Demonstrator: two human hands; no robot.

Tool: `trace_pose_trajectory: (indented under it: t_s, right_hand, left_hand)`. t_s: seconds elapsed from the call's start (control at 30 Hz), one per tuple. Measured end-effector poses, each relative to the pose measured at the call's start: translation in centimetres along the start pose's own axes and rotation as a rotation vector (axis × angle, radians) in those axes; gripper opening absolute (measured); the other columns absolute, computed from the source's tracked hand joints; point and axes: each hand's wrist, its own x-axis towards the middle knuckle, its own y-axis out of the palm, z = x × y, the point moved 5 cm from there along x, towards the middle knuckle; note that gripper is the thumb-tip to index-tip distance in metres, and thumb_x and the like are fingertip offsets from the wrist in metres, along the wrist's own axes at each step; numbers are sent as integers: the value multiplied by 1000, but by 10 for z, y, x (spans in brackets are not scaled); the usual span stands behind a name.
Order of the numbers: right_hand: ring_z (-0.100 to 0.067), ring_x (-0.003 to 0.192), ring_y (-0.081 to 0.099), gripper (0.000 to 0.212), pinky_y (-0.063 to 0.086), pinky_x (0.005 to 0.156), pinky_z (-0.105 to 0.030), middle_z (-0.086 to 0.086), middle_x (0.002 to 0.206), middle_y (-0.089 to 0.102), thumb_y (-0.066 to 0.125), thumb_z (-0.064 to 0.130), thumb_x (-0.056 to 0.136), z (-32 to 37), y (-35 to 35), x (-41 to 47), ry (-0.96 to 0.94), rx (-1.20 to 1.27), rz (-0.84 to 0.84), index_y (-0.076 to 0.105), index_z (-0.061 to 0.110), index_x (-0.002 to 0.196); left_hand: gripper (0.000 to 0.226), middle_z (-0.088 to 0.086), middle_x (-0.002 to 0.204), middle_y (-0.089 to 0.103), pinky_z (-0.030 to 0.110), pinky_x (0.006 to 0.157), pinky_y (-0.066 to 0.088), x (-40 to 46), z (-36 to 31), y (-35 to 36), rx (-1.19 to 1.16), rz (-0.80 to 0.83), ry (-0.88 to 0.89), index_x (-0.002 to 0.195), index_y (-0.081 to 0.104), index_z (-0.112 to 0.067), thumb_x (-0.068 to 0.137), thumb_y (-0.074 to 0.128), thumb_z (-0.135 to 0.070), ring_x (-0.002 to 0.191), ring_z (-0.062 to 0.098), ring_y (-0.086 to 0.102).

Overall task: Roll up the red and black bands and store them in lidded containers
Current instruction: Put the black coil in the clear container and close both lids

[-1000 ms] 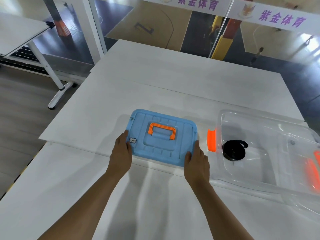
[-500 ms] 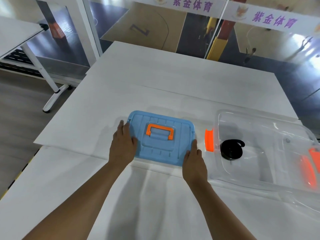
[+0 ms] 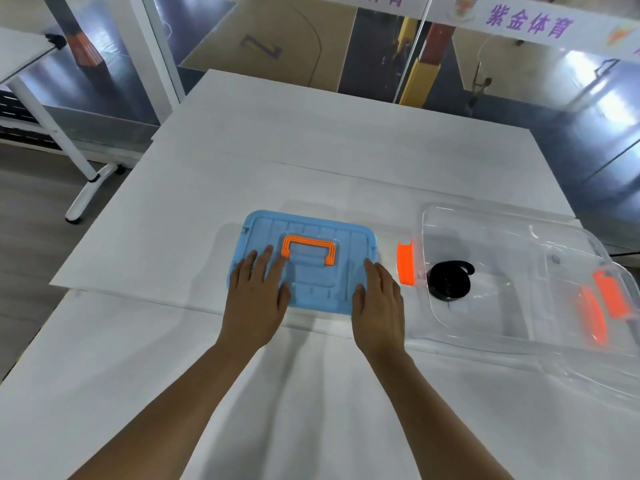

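A blue lid [image 3: 311, 237] with an orange handle [image 3: 309, 249] covers a small container in the middle of the white table [image 3: 346, 161]. My left hand [image 3: 258, 292] lies flat on the lid's near left part, fingers spread. My right hand [image 3: 379, 299] presses flat on the lid's near right corner. To the right stands a clear open container [image 3: 502, 258] with orange latches [image 3: 405, 263]; a rolled black band [image 3: 450, 280] lies on its bottom. No red band is visible.
A clear lid [image 3: 588, 368] with orange clips [image 3: 611, 299] rests against the clear container's right side. Another white table [image 3: 20, 53] stands at the far left. Beyond the table's far edge is a glass wall with posts.
Both hands have moved from gripping the lid's left and right edges to lying flat on top of it. The view has shifted slightly.
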Motion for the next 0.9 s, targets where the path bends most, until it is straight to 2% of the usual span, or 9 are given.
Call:
trace_pose_trajectory:
  t_s: [0.13, 0.27, 0.43, 0.63, 0.73, 0.9]
  right_hand:
    - [-29, 136, 52, 47, 45, 112, -42, -11, 150, 54, 55, 18, 104, 9, -10, -18, -126, 48, -48, 49, 12, 150]
    - [-25, 136, 52, 45, 45, 112, -39, -7, 149, 56, 58, 17, 103, 1, -22, -41, -142, 101, -70, 52, 16, 148]
    - [-21, 137, 52, 47, 43, 113, -37, -3, 148, 57, 50, 22, 101, -29, -41, -70, -95, 106, -80, 53, 17, 147]
    - [-18, 124, 59, 37, 45, 107, -32, 2, 132, 66, 53, 17, 96, -84, -72, -105, -43, 70, -135, 64, 17, 132]
    - [-16, 117, 60, 31, 43, 104, -26, 5, 124, 68, 57, 13, 94, -121, -91, -118, -16, 40, -175, 67, 17, 123]
    - [-21, 112, 59, 28, 39, 100, -25, 3, 120, 69, 60, 13, 92, -206, -115, -138, 148, -24, -216, 68, 16, 119]
  left_hand:
    - [42, 15, 148, 52, 54, 111, 42, -20, -28, -7, -45, -31, 88, 135, 58, -12, 95, 62, -23, 135, 40, 49]
    - [40, 13, 141, 58, 51, 110, 44, -36, -56, -11, -55, -27, 132, 130, 61, -13, 92, 68, -23, 128, 36, 54]
    - [38, 12, 137, 60, 51, 108, 46, -55, -95, -1, -69, 13, 196, 128, 63, -13, 91, 68, -23, 126, 34, 57]
    - [36, 11, 136, 63, 50, 108, 46, -76, -152, 28, -105, 104, 234, 125, 65, -15, 90, 70, -22, 125, 35, 58]
    - [37, 10, 136, 62, 50, 106, 47, -87, -185, 47, -126, 149, 265, 125, 65, -16, 89, 70, -20, 124, 35, 59]
    - [37, 7, 136, 62, 48, 105, 47, -109, -241, 80, -157, 201, 345, 125, 66, -17, 88, 70, -19, 124, 32, 58]
